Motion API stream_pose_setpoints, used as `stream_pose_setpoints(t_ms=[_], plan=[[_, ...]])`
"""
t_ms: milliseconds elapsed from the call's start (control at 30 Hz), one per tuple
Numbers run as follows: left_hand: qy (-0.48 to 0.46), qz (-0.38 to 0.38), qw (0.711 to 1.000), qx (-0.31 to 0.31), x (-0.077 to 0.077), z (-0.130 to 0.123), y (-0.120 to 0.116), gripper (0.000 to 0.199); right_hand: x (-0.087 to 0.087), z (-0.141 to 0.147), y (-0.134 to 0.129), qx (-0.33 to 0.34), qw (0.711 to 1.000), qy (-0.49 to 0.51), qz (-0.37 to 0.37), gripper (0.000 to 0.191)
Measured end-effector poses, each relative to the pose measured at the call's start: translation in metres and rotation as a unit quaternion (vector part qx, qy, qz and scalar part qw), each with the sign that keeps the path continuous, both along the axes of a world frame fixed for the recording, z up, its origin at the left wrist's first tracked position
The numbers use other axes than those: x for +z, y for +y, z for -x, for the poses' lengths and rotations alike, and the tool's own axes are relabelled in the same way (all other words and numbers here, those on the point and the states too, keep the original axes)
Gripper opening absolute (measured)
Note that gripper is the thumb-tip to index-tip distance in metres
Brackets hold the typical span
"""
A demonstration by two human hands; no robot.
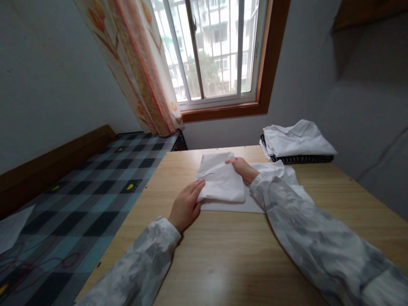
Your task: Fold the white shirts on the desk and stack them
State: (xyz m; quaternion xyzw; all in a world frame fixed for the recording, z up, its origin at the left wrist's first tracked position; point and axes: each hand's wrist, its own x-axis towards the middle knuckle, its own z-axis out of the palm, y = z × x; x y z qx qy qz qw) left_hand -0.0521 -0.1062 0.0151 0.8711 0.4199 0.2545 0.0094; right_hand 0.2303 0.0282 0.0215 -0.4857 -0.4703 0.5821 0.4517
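Note:
A white garment point(221, 180) lies partly folded on the light wooden table point(204, 255), its left part doubled over in layers. The rest of it spreads out to the right, under my right forearm. My left hand point(188, 204) is at the folded part's lower left edge, fingers together and closed on the cloth, thumb low beside it. Across the fold, my right hand point(242, 168) pinches the fabric near the upper right of the folded layers. Both forearms wear grey and white patterned sleeves.
Folded clothes point(298, 140), white on top with dark striped cloth beneath, are stacked at the table's back right. A bed with a checked cover point(105, 182) adjoins the left side. Behind are a window point(219, 55) and a floral curtain point(137, 63).

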Motion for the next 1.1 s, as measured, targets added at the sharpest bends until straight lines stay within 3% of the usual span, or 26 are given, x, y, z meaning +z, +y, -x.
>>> stream_pose_setpoints(t_ms=[67,167,367,467,633,800,933,1033,1100], plan=[[0.03,-0.001,0.999,-0.024,-0.002,0.008,0.006,0.092,-0.003,-0.006,-0.002,-0.039,0.999,0.026,0.018,0.004],[0.057,0.017,0.996,-0.067,0.001,0.021,0.014,0.094,-0.005,-0.02,-0.007,-0.055,0.997,0.025,0.05,0.009],[0.016,0.052,0.998,-0.015,-0.001,0.033,0.021,0.08,0.006,-0.055,-0.011,0.023,0.993,0.016,0.115,0.01],[0.019,0.072,0.996,-0.043,-0.003,0.034,0.023,0.075,0.021,-0.061,-0.002,0.044,0.992,-0.009,0.121,0.026],[0.059,0.082,0.992,-0.069,0.0,0.041,0.029,0.078,0.033,-0.057,0.012,0.039,0.985,-0.16,0.044,0.025],[0.059,0.115,0.989,-0.066,0.003,0.054,0.03,0.07,0.015,-0.062,0.003,0.113,0.957,-0.265,0.016,0.023],[0.053,0.108,0.987,-0.103,0.01,0.056,0.028,0.067,0.005,-0.058,-0.003,0.071,0.929,-0.355,-0.084,0.014],[-0.015,0.117,0.985,-0.127,0.014,0.045,0.031,0.056,0.01,-0.042,0.006,0.054,0.894,-0.412,-0.168,0.018],[-0.095,0.134,0.984,-0.066,0.015,0.031,0.039,0.048,0.014,-0.027,0.015,0.076,0.889,-0.414,-0.183,0.027]])
